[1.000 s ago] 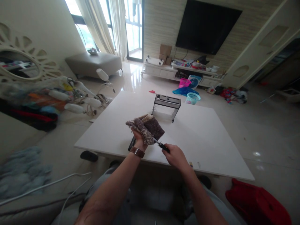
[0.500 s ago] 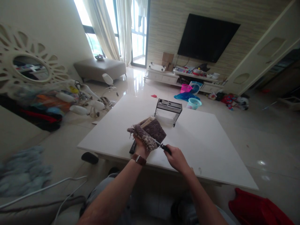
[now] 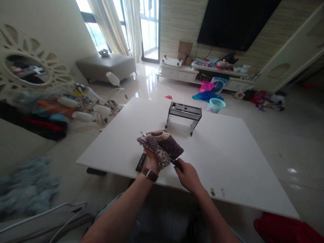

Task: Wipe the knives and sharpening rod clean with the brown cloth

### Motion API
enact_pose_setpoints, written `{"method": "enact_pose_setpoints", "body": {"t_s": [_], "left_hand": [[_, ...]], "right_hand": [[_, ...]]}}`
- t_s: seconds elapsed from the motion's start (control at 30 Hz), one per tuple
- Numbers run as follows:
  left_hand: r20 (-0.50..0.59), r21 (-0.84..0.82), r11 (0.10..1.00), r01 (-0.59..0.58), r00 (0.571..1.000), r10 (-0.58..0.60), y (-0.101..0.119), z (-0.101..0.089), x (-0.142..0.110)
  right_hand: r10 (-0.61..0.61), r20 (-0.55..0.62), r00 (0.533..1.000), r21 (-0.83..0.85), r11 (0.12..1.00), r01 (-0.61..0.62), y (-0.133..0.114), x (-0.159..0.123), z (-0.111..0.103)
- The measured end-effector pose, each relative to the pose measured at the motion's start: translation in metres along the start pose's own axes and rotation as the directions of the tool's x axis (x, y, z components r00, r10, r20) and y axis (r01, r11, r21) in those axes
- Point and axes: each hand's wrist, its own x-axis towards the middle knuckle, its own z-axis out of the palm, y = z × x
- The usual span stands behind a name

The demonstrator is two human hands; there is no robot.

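Note:
My left hand is closed round a folded, shaggy brown and beige cloth, held above the near edge of the white table. My right hand grips the black handle of a slim metal tool. Its shaft runs through the folded cloth, and the metal tip pokes out at the far left side. Most of the shaft is hidden, so I cannot tell its exact kind. A long black object lies on the table beside my left hand. Beyond the cloth stands a grey slotted rack.
Two small items, one a dark and yellow piece, lie near the front edge of the white table. A turquoise basket and blue plastic bag are on the floor behind. Red fabric lies at lower right.
The tool has slid further left through the cloth; its tip now shows, and the handle sits against the cloth. The view has tilted down slightly.

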Motion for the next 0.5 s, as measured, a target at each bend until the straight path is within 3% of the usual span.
{"method": "enact_pose_setpoints", "body": {"t_s": [0.07, 0.23, 0.5], "left_hand": [[-0.019, -0.015, 0.999, -0.042, 0.999, 0.041, 0.002, 0.004, 0.0], [0.047, -0.091, 0.988, -0.125, 0.99, 0.13, 0.018, 0.018, -0.005], [0.065, -0.088, 0.994, -0.072, 0.995, 0.078, 0.01, 0.012, -0.011]], "right_hand": [[0.026, -0.004, 1.0, -0.04, 0.999, -0.026, 0.002, 0.0, -0.001], [-0.002, -0.027, 1.0, -0.034, 0.999, 0.001, 0.0, -0.009, -0.004], [-0.011, -0.07, 0.997, -0.102, 0.995, 0.004, -0.007, -0.023, -0.005]]}}
